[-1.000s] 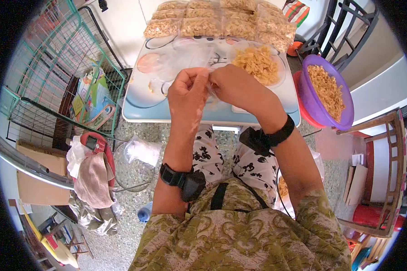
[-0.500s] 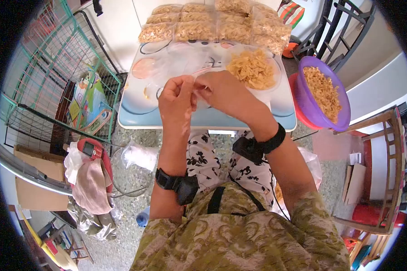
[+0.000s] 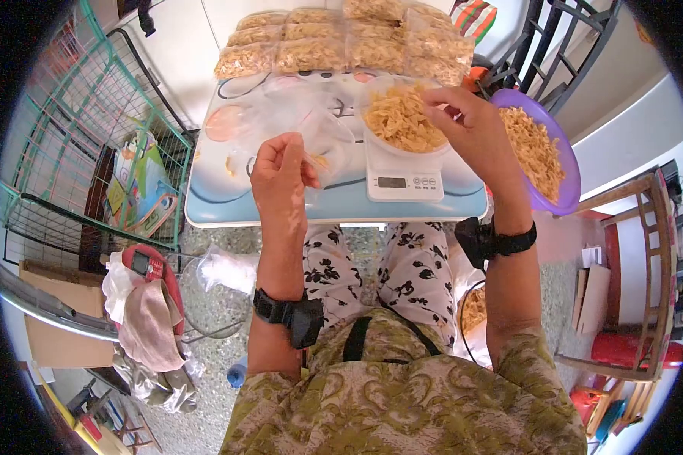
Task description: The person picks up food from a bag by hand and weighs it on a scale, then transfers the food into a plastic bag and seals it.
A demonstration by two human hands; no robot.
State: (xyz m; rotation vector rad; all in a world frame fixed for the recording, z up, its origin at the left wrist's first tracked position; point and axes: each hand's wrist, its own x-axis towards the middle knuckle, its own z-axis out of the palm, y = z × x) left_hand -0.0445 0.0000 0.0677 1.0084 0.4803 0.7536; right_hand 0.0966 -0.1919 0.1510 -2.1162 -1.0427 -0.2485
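My left hand (image 3: 282,178) is closed on the edge of a clear plastic bag (image 3: 319,136) over the table, and a few yellow pieces show inside the bag beside my fingers. My right hand (image 3: 470,125) is at the right rim of a bowl of yellow flat pieces (image 3: 402,117), its fingers curled with thumb and fingertips near each other; whether they hold anything is too small to tell. Under the bowl stands a white scale (image 3: 404,184) with a small display.
Filled clear bags (image 3: 311,54) are stacked along the table's (image 3: 228,199) far edge. A purple basin (image 3: 568,155) of similar pieces stands at the right. On the left are a green wire cage (image 3: 140,201) and a red stool (image 3: 176,303) with cloth and a phone.
My right hand has left the bag and my left hand, moving right to the bowl. The scale's front now shows. My left hand stays on the bag, and the view has shifted slightly.
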